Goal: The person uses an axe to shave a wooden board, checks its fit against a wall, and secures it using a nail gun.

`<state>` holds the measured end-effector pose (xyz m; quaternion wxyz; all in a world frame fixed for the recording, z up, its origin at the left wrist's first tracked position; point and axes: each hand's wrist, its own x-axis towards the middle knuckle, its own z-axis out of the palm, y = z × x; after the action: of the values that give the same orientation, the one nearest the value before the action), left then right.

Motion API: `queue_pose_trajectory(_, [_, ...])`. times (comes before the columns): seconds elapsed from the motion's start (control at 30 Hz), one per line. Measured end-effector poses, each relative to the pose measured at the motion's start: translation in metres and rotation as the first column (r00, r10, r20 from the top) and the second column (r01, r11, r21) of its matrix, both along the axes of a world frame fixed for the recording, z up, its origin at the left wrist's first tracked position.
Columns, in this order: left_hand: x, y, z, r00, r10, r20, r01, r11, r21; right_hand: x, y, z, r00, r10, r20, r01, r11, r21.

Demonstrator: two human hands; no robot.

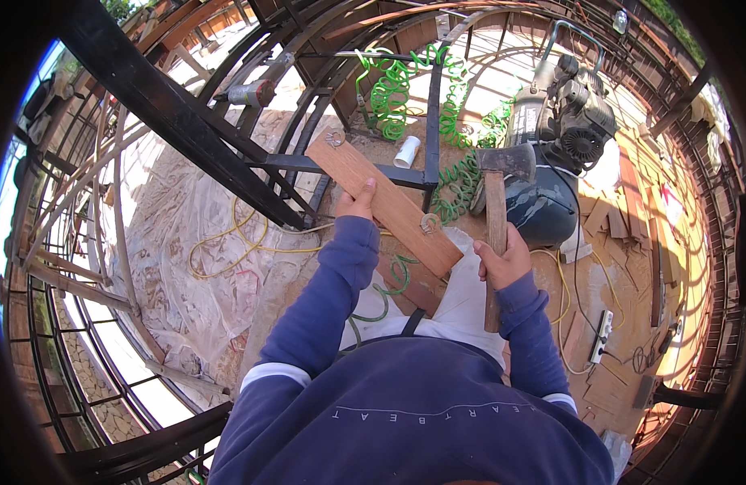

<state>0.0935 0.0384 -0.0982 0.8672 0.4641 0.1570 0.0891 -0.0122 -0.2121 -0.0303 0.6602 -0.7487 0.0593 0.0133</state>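
Note:
My left hand [355, 198] is closed around a long reddish-brown wooden board [403, 212], held on a slant from upper left down toward my lap. Two small shiny ring-like pieces [429, 223] sit on its face, one near each end. My right hand [504, 260] grips the wooden handle [495, 206] of a hatchet upright to the board's right, its dark metal head [506, 162] at the top. A black metal frame [432, 121] stands just beyond the board, with a white cylinder [407, 152] behind it.
An air compressor [528, 212] stands at right, near coiled green hose [389, 97]. Wood offcuts [632, 202], yellow cord and a white power strip [601, 335] lie right. Dusty plastic sheeting [187, 307] covers the left floor. A dark beam [163, 117] crosses upper left; a tool [248, 94] lies beside it.

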Motion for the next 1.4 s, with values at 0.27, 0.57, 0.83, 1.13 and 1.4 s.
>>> queue_pose_trajectory(0.27, [-0.035,-0.020,0.026,0.986,-0.107,0.126,0.085,0.982,0.166,-0.016,-0.002,0.000,0.997,0.071,-0.024,-0.071,0.997,0.022])
queue_pose_trajectory(0.57, [-0.005,-0.010,0.003,0.982,0.097,-0.160,-0.154,0.905,-0.396,-0.024,-0.020,-0.013,0.969,0.135,0.206,-0.010,0.859,-0.512])
queue_pose_trajectory(0.83, [0.005,-0.022,-0.011,0.967,0.178,-0.182,-0.245,0.848,-0.471,-0.006,-0.023,0.004,0.966,0.218,0.139,-0.050,0.686,-0.726])
queue_pose_trajectory(1.13, [0.019,-0.024,-0.023,0.946,0.242,-0.214,-0.316,0.833,-0.455,0.039,-0.017,0.017,0.947,0.319,0.029,-0.123,0.447,-0.886])
queue_pose_trajectory(1.4, [0.026,-0.024,-0.020,0.947,0.257,-0.192,-0.316,0.852,-0.417,0.066,-0.016,0.017,0.929,0.335,-0.155,-0.275,0.347,-0.897])
